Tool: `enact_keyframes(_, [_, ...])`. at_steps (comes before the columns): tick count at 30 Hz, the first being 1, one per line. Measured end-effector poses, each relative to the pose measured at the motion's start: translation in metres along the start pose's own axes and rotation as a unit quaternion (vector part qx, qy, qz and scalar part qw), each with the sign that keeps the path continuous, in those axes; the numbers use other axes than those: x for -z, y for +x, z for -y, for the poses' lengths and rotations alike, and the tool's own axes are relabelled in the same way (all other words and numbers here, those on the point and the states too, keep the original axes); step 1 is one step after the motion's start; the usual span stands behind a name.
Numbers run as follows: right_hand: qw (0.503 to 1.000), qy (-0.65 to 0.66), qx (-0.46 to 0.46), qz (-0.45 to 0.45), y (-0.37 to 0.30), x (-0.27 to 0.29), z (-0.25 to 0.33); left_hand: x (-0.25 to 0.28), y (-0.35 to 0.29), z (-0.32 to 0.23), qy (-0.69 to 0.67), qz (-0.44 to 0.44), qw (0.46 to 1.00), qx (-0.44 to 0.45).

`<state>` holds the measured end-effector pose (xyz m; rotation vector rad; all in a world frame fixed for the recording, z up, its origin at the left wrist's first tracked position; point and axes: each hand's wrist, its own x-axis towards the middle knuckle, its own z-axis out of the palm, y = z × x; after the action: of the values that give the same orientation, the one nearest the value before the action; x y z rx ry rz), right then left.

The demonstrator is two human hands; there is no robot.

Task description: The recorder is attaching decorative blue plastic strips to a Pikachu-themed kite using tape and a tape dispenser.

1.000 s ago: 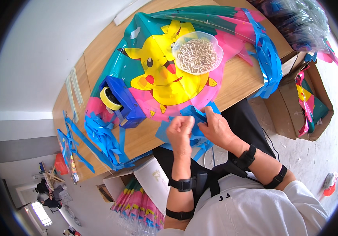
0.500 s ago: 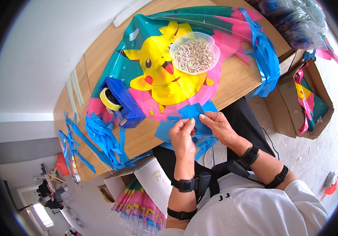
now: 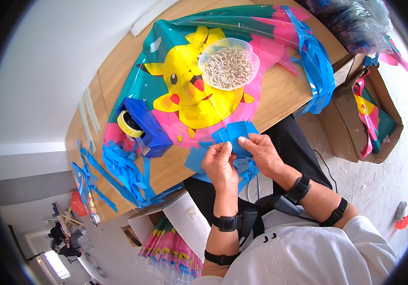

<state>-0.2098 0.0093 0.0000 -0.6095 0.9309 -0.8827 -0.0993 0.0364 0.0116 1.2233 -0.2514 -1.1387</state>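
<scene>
Just past the table's near edge, my left hand [image 3: 220, 166] and my right hand [image 3: 263, 154] each pinch blue plastic film [image 3: 237, 131] between thumb and fingers. Further blue strips hang below and behind the fingers, partly hidden by them. Beyond the hands lies a glossy sheet [image 3: 185, 104], green and pink with a yellow cartoon figure, which looks like a kite. On top of it rests a clear scalloped bowl [image 3: 256, 57] of small whitish tube-like pieces. To the left stands a blue tape dispenser [image 3: 155, 132] with a yellowish roll [image 3: 128, 124].
Blue streamers [image 3: 315, 71] hang over the table's right side, and more blue strips [image 3: 121, 166] lie at the left. Thin white rods [image 3: 89, 111] are by the wall. A cardboard box [image 3: 344, 126] stands on the right floor; another box [image 3: 187, 221] holds folded colourful sheets below.
The view has shifted slightly, moving the table things a little left in the picture. Both hands keep their pinch, and the blue film beyond them appears somewhat more spread out.
</scene>
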Motion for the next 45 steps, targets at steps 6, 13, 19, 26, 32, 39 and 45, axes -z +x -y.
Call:
enact_keyframes(6, [0.999,0.046,0.010,-0.010,0.002,-0.001,-0.008,-0.007,-0.005,0.001,0.036,0.002,0.999,-0.006])
enact_keyframes(13, [0.996,0.086,0.008,-0.030,0.001,0.000,-0.006,-0.007,-0.006,0.001,0.039,0.011,0.999,-0.026])
enact_keyframes(19, [0.980,0.195,-0.010,-0.046,0.007,0.009,-0.002,-0.007,-0.005,0.001,0.041,0.007,0.999,-0.033])
enact_keyframes(26, [0.987,0.157,-0.012,-0.020,0.006,0.012,0.005,-0.004,-0.003,0.002,0.197,-0.006,0.960,-0.198])
enact_keyframes(32, [0.995,0.102,0.000,-0.003,0.004,0.009,0.000,-0.008,0.000,0.003,0.381,0.089,0.884,-0.257])
enact_keyframes(39, [0.978,0.204,-0.021,-0.019,0.001,0.006,0.001,-0.009,-0.008,0.005,0.178,0.060,0.979,-0.076])
enact_keyframes(45, [0.957,0.282,-0.022,-0.068,0.007,0.035,0.006,-0.005,-0.012,0.011,0.164,0.029,0.976,-0.140])
